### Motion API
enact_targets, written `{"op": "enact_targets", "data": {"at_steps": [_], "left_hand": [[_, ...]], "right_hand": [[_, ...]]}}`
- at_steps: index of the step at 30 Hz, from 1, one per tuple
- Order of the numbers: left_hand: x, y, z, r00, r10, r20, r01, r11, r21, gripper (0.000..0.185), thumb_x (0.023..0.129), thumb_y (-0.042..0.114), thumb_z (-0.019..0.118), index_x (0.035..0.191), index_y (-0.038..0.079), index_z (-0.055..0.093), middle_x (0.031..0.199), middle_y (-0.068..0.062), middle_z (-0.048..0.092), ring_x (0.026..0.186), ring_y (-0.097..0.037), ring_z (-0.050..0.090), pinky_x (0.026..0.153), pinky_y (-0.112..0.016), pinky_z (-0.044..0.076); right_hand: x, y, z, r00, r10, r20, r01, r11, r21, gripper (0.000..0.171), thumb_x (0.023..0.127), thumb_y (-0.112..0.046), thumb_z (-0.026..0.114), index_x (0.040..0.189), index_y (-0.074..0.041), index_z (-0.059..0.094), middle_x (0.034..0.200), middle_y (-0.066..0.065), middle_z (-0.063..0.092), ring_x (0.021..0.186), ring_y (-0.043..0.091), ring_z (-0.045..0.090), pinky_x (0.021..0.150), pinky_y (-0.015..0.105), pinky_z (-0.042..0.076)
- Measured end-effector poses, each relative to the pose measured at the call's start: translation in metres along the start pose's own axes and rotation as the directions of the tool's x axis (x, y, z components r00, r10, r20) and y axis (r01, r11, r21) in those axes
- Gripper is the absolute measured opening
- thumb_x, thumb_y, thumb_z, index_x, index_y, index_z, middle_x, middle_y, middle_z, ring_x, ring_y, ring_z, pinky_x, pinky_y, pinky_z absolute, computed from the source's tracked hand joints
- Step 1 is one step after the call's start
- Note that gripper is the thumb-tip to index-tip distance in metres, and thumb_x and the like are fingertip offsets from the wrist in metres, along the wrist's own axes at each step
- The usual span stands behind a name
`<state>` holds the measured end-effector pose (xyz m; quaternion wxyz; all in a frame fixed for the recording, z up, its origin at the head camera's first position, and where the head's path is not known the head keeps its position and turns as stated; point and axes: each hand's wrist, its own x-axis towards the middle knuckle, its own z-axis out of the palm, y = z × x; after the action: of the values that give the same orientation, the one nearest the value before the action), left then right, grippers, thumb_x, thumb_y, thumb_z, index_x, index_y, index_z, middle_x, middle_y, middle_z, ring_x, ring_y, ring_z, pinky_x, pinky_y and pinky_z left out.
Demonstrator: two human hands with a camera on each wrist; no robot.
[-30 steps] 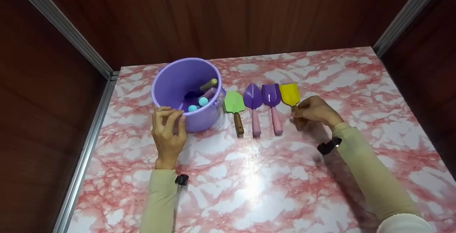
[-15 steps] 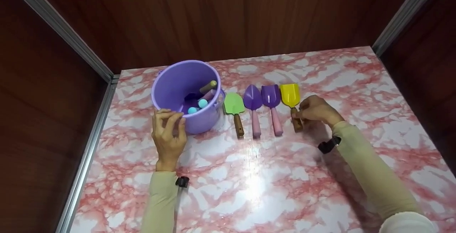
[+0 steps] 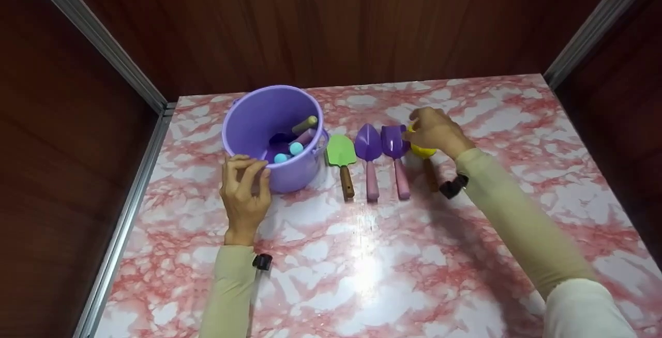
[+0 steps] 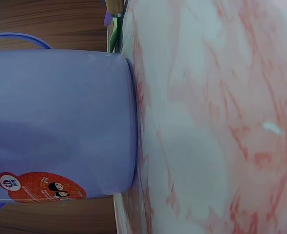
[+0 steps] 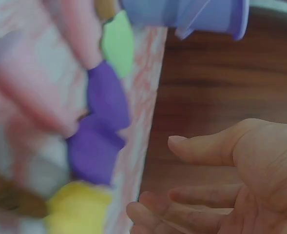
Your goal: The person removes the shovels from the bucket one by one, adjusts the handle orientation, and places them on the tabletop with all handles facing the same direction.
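The left hand [image 3: 245, 198] holds the near rim of a tall, round, purple plastic bucket [image 3: 295, 177], fingers bent over the edge; the right hand [image 3: 437, 131] grasps nothing, its thumb spread well away from the fingers, over a yellow-bladed, brown-handled toy shovel [image 3: 425, 152]. On a pink-and-white marbled tabletop [image 3: 310, 296] the bucket stands upright; it is probably light, its wall stiff with a little give, and best steadied by the rim. The shovel lies rightmost in the row, just beside a purple square-bladed shovel with a pink handle [image 3: 394, 141]; it looks light and hard, its smooth blade likely slippery, so the brown handle [image 3: 430, 175] seems the surer hold. Compared with half a second ago, the right hand has left that handle and now covers much of the blade, while bucket and left hand hardly shift.
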<state>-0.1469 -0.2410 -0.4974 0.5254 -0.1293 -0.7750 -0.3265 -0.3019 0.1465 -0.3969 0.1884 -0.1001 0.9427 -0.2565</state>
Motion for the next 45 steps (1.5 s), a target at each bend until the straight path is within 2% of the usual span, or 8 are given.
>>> {"op": "enact_targets", "data": {"at_steps": [6,14,25,28,33,36,40,45], "left_hand": [[0.001,-0.001,-0.001,1.0,0.006,0.006,-0.006,1.0,0.01,0.025,0.106,0.029,0.068,0.104,0.007,0.08,0.104,-0.02,0.065,0.108,-0.039,0.065,0.113,-0.056,0.049],[-0.001,-0.001,0.0,1.0,0.008,0.0,-0.008,1.0,0.02,0.025,0.105,0.029,0.069,0.103,0.006,0.08,0.103,-0.02,0.065,0.109,-0.04,0.065,0.126,-0.065,0.035],[-0.002,-0.001,0.0,1.0,0.004,-0.002,-0.004,1.0,0.023,0.025,0.105,0.028,0.069,0.103,0.006,0.08,0.103,-0.02,0.065,0.109,-0.039,0.065,0.125,-0.067,0.035],[0.0,0.0,0.0,1.0,0.002,0.001,-0.002,1.0,0.017,0.025,0.106,0.028,0.068,0.104,0.007,0.08,0.103,-0.02,0.065,0.109,-0.039,0.065,0.124,-0.068,0.035],[-0.001,0.0,0.0,1.0,0.0,-0.004,0.0,1.0,0.004,0.023,0.105,0.028,0.069,0.105,0.008,0.08,0.104,-0.018,0.065,0.108,-0.04,0.064,0.125,-0.066,0.035],[-0.002,0.0,-0.001,1.0,0.003,-0.007,-0.003,1.0,0.005,0.022,0.105,0.027,0.069,0.105,0.008,0.08,0.103,-0.018,0.066,0.108,-0.04,0.065,0.124,-0.065,0.037],[-0.003,-0.001,0.0,1.0,0.002,-0.016,-0.001,1.0,0.011,0.025,0.105,0.029,0.069,0.103,0.008,0.081,0.103,-0.018,0.066,0.108,-0.039,0.065,0.119,-0.059,0.045],[-0.002,-0.002,0.001,1.0,0.009,-0.013,-0.009,1.0,0.019,0.027,0.106,0.031,0.068,0.103,0.007,0.08,0.103,-0.018,0.066,0.108,-0.039,0.065,0.098,-0.044,0.056]], "right_hand": [[0.009,-0.051,-0.005,0.983,-0.169,-0.067,0.165,0.985,-0.057,0.057,0.103,-0.025,0.07,0.15,0.002,0.055,0.142,0.026,0.064,0.128,0.042,0.064,0.11,0.058,0.055],[0.019,-0.12,-0.003,0.915,-0.38,-0.135,0.371,0.925,-0.087,0.043,0.101,-0.017,0.069,0.139,0.003,0.064,0.135,0.024,0.068,0.123,0.04,0.067,0.105,0.053,0.058],[0.024,-0.166,0.008,0.856,-0.497,-0.143,0.48,0.867,-0.136,0.04,0.098,-0.014,0.068,0.135,0.002,0.067,0.134,0.021,0.069,0.115,0.035,0.068,0.099,0.05,0.06],[0.027,-0.173,0.016,0.811,-0.571,-0.128,0.551,0.819,-0.159,0.039,0.098,-0.012,0.069,0.134,0.002,0.069,0.132,0.02,0.069,0.117,0.034,0.068,0.1,0.047,0.06],[0.033,-0.185,0.035,0.7,-0.713,-0.03,0.694,0.69,-0.206,0.039,0.1,-0.013,0.072,0.135,0.004,0.068,0.133,0.021,0.067,0.123,0.036,0.066,0.107,0.043,0.057],[0.036,-0.191,0.046,0.672,-0.74,0.032,0.722,0.646,-0.247,0.036,0.099,-0.012,0.074,0.131,0.004,0.07,0.126,0.021,0.07,0.115,0.034,0.068,0.101,0.044,0.059],[0.041,-0.199,0.057,0.709,-0.698,0.1,0.692,0.66,-0.292,0.03,0.098,-0.011,0.075,0.124,0.003,0.072,0.118,0.019,0.074,0.104,0.028,0.069,0.095,0.044,0.059],[0.042,-0.209,0.07,0.824,-0.545,0.155,0.554,0.716,-0.424,0.021,0.101,-0.012,0.069,0.118,0.001,0.073,0.118,0.019,0.073,0.103,0.029,0.071,0.095,0.046,0.062]]}}
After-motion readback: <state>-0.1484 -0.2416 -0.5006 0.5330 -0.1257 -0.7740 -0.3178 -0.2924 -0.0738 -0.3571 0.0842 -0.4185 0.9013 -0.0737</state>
